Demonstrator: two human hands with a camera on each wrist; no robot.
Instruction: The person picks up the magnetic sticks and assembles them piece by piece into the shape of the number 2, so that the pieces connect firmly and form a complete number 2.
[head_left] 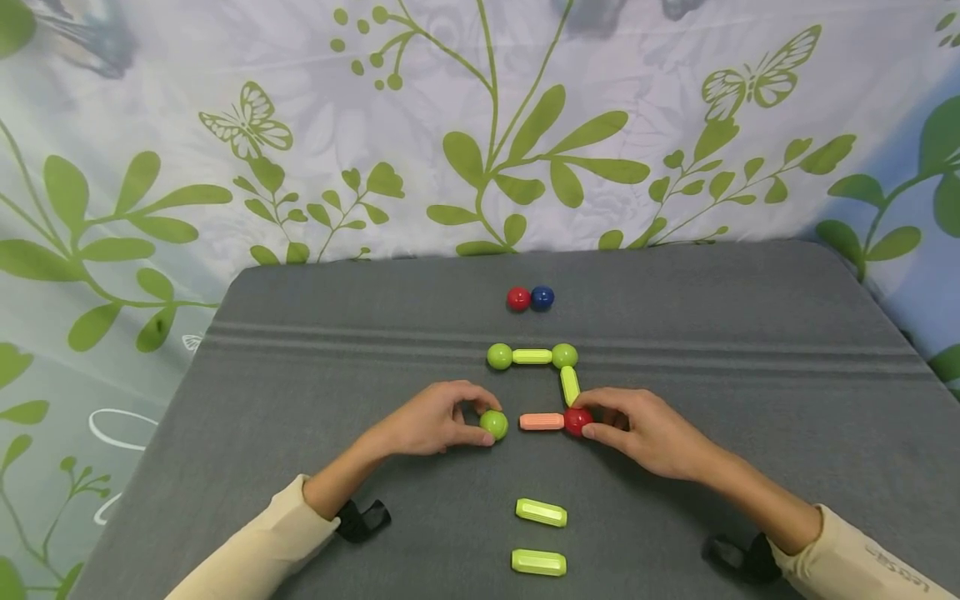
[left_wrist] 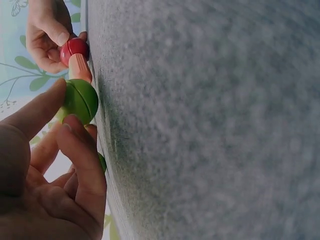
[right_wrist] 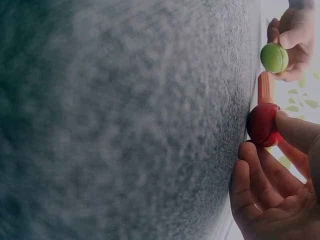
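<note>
2 bare hands reach in from the lower corners over a gray cloth-covered table [head_left: 337,358], well apart from each other and turned inward. The left arm, in a cream sleeve [head_left: 258,533], slants up to the right; the left hand [head_left: 438,419] pinches a green ball [head_left: 493,425] between thumb and fingertips, its other fingers bent beneath in the left-wrist view. The right arm, in a matching cream sleeve [head_left: 862,554], slants up to the left; the right hand [head_left: 648,429] pinches a red ball [head_left: 578,422] between thumb and fingers. A salmon ribbed stick [head_left: 542,422] joins that red ball and points at the green ball in the left hand, a small gap between them. There are 6 balls in all — 3 green, 2 red and 1 blue — and 5 sticks, 4 lime and 1 salmon. Beyond the hands, a lime stick [head_left: 532,357] links 2 green balls, a left-hand ball [head_left: 499,357] and a right-hand ball [head_left: 565,356]; from the latter a slanting lime stick [head_left: 570,385] runs down to the held red ball, a fingertip close to where they meet. Farther back, a loose red ball [head_left: 518,299] and a blue ball [head_left: 542,298] sit side by side. Nearest the viewer lie 2 separate lime sticks, an upper stick [head_left: 541,512] and a lower stick [head_left: 538,562]. Behind hangs a leaf-and-butterfly patterned curtain [head_left: 360,108].
</note>
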